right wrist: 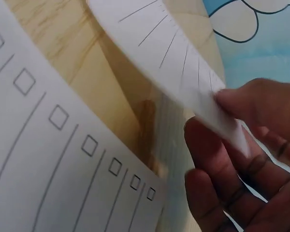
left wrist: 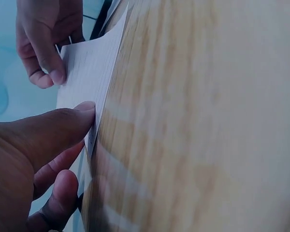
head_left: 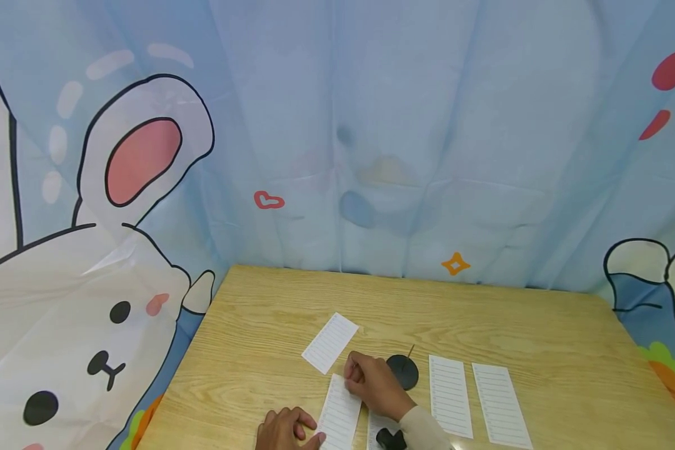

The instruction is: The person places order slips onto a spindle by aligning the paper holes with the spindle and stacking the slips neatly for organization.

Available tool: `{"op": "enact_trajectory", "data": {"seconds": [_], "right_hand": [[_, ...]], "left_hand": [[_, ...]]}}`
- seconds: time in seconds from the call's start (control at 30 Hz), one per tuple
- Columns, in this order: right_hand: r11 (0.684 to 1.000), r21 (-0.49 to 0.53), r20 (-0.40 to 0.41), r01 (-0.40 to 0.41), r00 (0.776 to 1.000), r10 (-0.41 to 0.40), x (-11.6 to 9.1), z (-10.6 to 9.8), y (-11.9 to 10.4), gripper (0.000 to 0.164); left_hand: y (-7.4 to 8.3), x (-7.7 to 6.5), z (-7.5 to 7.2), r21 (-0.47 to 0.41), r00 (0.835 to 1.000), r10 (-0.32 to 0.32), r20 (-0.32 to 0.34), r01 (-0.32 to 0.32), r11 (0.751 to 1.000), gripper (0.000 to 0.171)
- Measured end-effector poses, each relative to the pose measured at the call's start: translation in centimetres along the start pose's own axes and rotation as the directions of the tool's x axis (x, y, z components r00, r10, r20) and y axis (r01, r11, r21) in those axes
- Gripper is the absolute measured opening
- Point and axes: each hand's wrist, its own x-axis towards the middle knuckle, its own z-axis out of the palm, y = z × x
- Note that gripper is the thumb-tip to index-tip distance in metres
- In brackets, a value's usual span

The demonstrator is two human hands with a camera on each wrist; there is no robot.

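A white lined checklist sheet [head_left: 339,412] is held between my two hands near the front of the table. My right hand [head_left: 377,384] pinches its far right corner between thumb and fingers. In the right wrist view the held sheet [right wrist: 169,58] bows up from the wood toward those fingers. At the near left edge, my left hand [head_left: 285,430] pinches the sheet, its thumb [left wrist: 79,118] on the printed face and the other fingers curled below. Just beyond my right hand stands a black round base [head_left: 406,375] with a thin rod [head_left: 410,351] rising from it.
Another lined sheet [head_left: 330,342] lies askew farther back. Two more, a nearer sheet [head_left: 450,397] and an outer sheet [head_left: 502,406], lie to the right. My right forearm partly covers one sheet [head_left: 374,431]. A printed curtain [head_left: 399,156] hangs behind the wooden table [head_left: 247,325].
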Motion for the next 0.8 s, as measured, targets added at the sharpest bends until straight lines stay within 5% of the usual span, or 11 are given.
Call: {"op": "enact_trajectory", "data": {"seconds": [0.27,0.57,0.8], "right_hand": [[0.994,0.094,0.013,0.061,0.998,-0.063,-0.3,-1.0,0.4,0.021],[0.974,0.227,0.054,0.009,0.998,-0.022,-0.4,-1.5,1.0,0.019],[0.956,0.292,0.020,0.021,0.999,-0.028,-0.6,-1.5,1.0,0.013]], "left_hand": [[0.2,-0.1,-0.1,-0.020,1.000,0.001,-0.003,-0.001,1.000,0.022],[0.3,0.2,-0.2,-0.059,0.999,-0.023,0.035,0.025,0.998,0.020],[-0.5,0.1,0.0,-0.062,1.000,0.021,0.010,-0.020,0.998,0.018]]}}
